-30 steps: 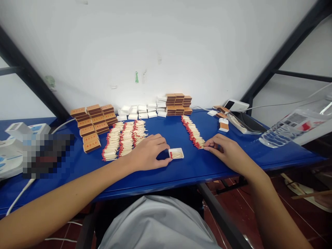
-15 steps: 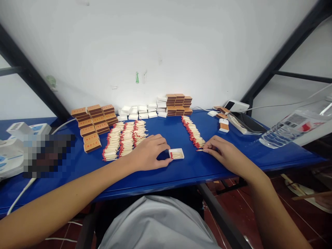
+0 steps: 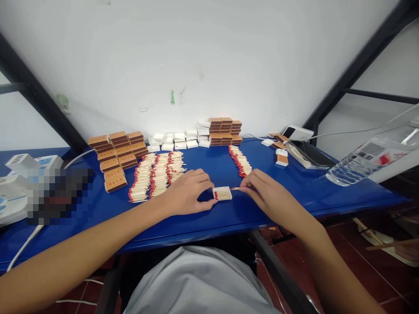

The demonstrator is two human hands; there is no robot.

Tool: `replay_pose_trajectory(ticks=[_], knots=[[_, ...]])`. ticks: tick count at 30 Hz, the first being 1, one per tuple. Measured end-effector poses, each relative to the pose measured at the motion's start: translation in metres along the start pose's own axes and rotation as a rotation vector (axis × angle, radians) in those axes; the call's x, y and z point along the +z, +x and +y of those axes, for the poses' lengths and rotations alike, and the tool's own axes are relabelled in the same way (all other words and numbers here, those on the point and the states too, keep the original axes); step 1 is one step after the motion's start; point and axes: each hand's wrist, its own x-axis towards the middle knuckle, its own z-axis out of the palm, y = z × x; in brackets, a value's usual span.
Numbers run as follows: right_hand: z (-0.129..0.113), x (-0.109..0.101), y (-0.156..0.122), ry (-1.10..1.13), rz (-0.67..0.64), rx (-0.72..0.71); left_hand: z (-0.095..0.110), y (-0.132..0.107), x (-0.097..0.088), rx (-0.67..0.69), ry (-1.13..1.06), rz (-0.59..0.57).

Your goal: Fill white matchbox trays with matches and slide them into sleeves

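A small white matchbox tray with a few red-tipped matches in it lies on the blue table. My left hand rests curled beside the tray's left edge, fingertips touching it. My right hand pinches a single match whose red tip points at the tray's right side. Behind my right hand runs a row of loose matches.
Three rows of matches lie left of centre. Brown matchboxes are stacked at the left and more brown matchboxes at the back, with white empty trays between. A power strip, phone and water bottle sit right.
My right hand picked one match from the near end of the right row and carried it left to the tray. My left hand stayed put.
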Motion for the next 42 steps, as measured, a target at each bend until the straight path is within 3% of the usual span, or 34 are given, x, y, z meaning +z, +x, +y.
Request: replay_pose_trajectory(ticks=[7, 14, 18, 23, 26, 29, 36, 42], knots=[[-0.031, 0.016, 0.023, -0.163, -0.022, -0.156, 0.0, 0.0, 0.001, 0.012, 0.015, 0.004], [-0.033, 0.017, 0.021, -0.036, -0.067, -0.182, 0.0, -0.001, 0.001, 0.016, 0.015, 0.016], [-0.016, 0.005, 0.011, 0.046, -0.045, -0.108, 0.0, -0.001, 0.001, 0.017, 0.003, 0.023], [0.026, -0.013, -0.006, 0.06, 0.006, 0.053, 0.0, -0.001, 0.0, 0.008, -0.009, 0.02], [0.036, -0.017, -0.014, 0.08, 0.034, 0.137, 0.0, -0.001, 0.001, -0.001, -0.018, 0.008], [0.024, -0.01, -0.012, 0.17, 0.065, 0.123, 0.0, -0.001, 0.001, -0.012, -0.021, -0.001], [-0.014, 0.022, 0.009, 0.3, -0.015, 0.004, 0.001, 0.0, 0.0, -0.004, -0.018, 0.005], [-0.002, 0.012, 0.005, 0.246, 0.062, 0.031, 0.001, 0.0, 0.0, -0.005, -0.014, 0.001]])
